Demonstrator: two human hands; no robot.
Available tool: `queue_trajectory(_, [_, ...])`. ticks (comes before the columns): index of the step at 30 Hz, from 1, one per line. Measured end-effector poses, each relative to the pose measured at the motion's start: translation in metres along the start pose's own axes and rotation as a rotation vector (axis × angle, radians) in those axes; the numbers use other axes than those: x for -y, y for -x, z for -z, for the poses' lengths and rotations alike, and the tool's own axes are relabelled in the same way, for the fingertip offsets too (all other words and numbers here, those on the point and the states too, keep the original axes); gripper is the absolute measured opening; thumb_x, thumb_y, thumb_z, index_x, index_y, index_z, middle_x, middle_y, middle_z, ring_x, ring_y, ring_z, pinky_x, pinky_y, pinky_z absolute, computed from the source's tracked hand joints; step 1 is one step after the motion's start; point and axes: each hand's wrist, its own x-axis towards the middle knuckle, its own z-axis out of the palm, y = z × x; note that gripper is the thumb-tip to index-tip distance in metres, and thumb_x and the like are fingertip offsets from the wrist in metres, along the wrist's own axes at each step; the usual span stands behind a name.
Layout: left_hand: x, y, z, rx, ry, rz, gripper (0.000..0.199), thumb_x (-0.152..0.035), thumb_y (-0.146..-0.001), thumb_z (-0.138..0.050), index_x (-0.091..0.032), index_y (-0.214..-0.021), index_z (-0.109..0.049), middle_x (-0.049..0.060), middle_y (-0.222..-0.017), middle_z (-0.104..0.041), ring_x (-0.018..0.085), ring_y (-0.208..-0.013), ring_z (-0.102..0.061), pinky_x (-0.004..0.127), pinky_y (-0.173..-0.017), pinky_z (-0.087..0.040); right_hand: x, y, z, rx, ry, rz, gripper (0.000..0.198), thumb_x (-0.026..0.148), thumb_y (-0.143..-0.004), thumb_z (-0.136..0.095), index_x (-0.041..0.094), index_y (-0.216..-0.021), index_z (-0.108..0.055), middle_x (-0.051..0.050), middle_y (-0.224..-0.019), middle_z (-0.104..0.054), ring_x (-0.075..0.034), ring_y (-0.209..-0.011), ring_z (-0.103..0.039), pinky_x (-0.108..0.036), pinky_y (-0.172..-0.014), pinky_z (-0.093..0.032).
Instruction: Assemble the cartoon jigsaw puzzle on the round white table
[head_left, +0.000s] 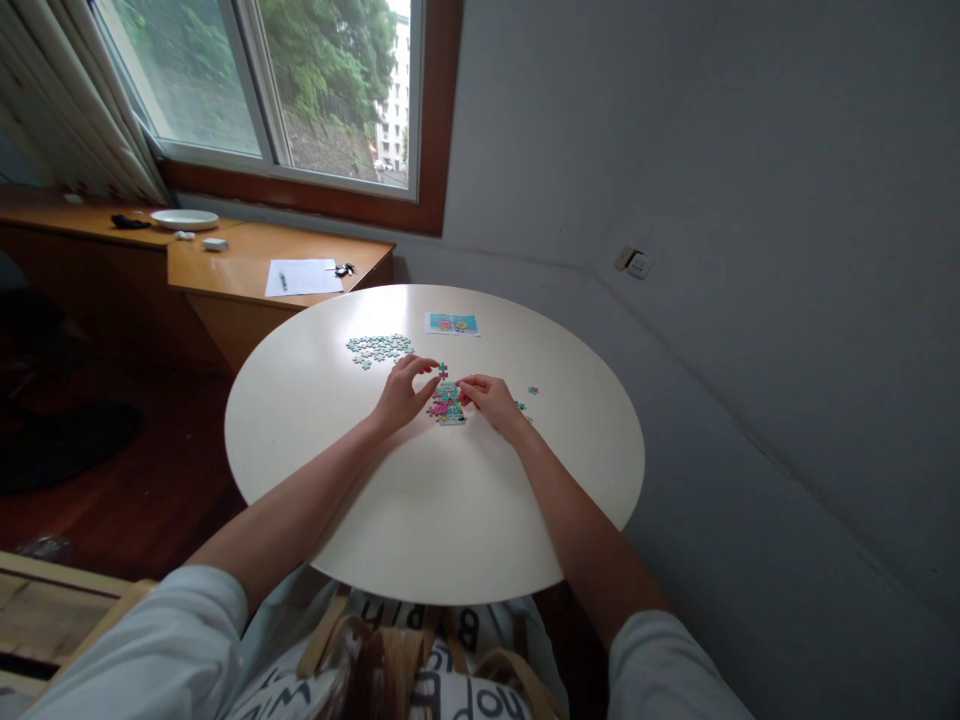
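A partly joined jigsaw puzzle [448, 404] in pink, teal and yellow lies on the round white table [420, 520], between my hands. Just beyond its far edge, a small teal and pink jigsaw piece [443, 371] shows at the fingertips of my left hand [407, 390], whose thumb and forefinger close on it. My right hand [489, 398] is at the puzzle's right edge with its fingers pinched together; what they grip, if anything, is hidden. Several loose pieces [523, 407] lie beside and partly behind the right hand, with a single piece [533, 390] farther out.
A spread of loose teal pieces [379, 348] lies at the table's far left. Behind the puzzle is a picture card [452, 324]. A wooden desk [247, 245] by the window holds paper [304, 278], keys [344, 270] and a white plate [184, 219]. A wall stands on the right.
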Motion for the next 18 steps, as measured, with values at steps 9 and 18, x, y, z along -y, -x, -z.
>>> queue_trajectory(9, [0.001,0.000,0.000,-0.023,-0.016,-0.006,0.013,-0.023,-0.084,-0.059,-0.019,-0.096,-0.062,0.005,-0.089,-0.061,0.018,-0.085,-0.058,0.035,-0.081,-0.049,-0.001,-0.001,0.000,0.011,0.013,0.008,0.029,0.042,-0.063,-0.071,0.016,-0.075,-0.066,0.000,-0.060,-0.064,-0.013,-0.059,-0.058,-0.026,-0.058,-0.045])
queue_trajectory(18, [0.009,0.001,-0.004,0.016,-0.087,0.086,0.008,-0.025,-0.080,-0.063,-0.021,-0.087,-0.064,0.006,-0.093,-0.059,0.021,-0.091,-0.057,0.038,-0.086,-0.048,-0.006,-0.003,0.001,0.028,0.046,0.015,0.031,0.044,-0.064,-0.070,0.016,-0.075,-0.064,0.000,-0.060,-0.062,-0.012,-0.058,-0.056,-0.026,-0.056,-0.041])
